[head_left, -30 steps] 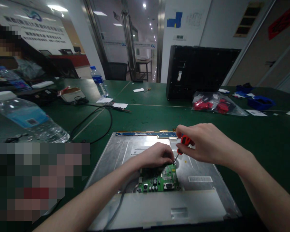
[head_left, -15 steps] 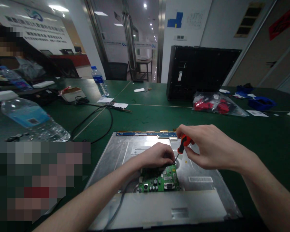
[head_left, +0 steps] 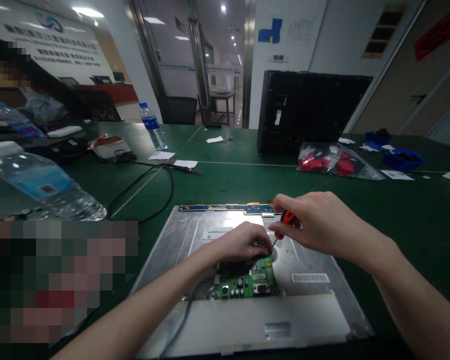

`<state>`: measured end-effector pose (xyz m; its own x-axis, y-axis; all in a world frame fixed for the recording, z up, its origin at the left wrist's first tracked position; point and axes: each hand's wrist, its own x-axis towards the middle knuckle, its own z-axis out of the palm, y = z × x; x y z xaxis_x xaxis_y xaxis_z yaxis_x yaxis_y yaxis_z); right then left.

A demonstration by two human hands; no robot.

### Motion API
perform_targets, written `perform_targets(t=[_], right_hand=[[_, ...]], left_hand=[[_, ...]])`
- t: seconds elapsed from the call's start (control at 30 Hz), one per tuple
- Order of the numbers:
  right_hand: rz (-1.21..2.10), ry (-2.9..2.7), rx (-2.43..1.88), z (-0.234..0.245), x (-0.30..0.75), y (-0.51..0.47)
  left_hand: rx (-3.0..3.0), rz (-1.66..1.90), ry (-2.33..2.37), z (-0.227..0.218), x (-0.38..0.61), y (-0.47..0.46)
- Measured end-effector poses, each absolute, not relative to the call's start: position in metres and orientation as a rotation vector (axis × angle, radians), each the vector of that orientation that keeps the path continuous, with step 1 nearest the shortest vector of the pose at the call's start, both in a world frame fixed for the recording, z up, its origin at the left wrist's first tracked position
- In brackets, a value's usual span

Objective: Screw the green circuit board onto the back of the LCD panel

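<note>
partly hidden screwdriver (head_left: 288, 218), partly covered circuit board (head_left: 247, 284)

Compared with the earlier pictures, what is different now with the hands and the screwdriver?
Since half a second ago, the right hand has brought its thumb leftward, back across the handle of the screwdriver. The left hand stays at the green board, beside the screwdriver's tip.

Location type: office, with its worktop (head_left: 225, 184) in use for electronics work. Office indicators: wall sign (head_left: 56, 47) with logo and lettering, glass doors (head_left: 174, 82) marked with a logo, black chair (head_left: 179, 110), ceiling lights (head_left: 88, 11). Electronics indicators: exposed circuit board (head_left: 249, 285) on a metal panel (head_left: 300, 320), black casing (head_left: 311, 110) standing behind.
</note>
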<state>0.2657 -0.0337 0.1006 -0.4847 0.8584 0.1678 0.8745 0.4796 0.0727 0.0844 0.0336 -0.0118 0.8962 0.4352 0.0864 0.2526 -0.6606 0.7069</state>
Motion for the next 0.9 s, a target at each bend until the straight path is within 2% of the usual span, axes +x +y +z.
perform_targets(t=[0.4, 0.7, 0.9], right_hand=[[-0.207, -2.627, -1.502, 0.1012, 0.2661, -0.0324], [0.041, -2.627, -1.412, 0.1038, 0.2684, -0.0360], [0.094, -2.642, -1.360, 0.1053, 0.2703, -0.0377]], left_hand=[[2.382, 0.312, 0.472, -0.0102, 0.0860, 0.0318], [2.374, 0.311, 0.509, -0.0074, 0.0867, 0.0304], [2.364, 0.309, 0.495, -0.0075, 0.0859, 0.0309]])
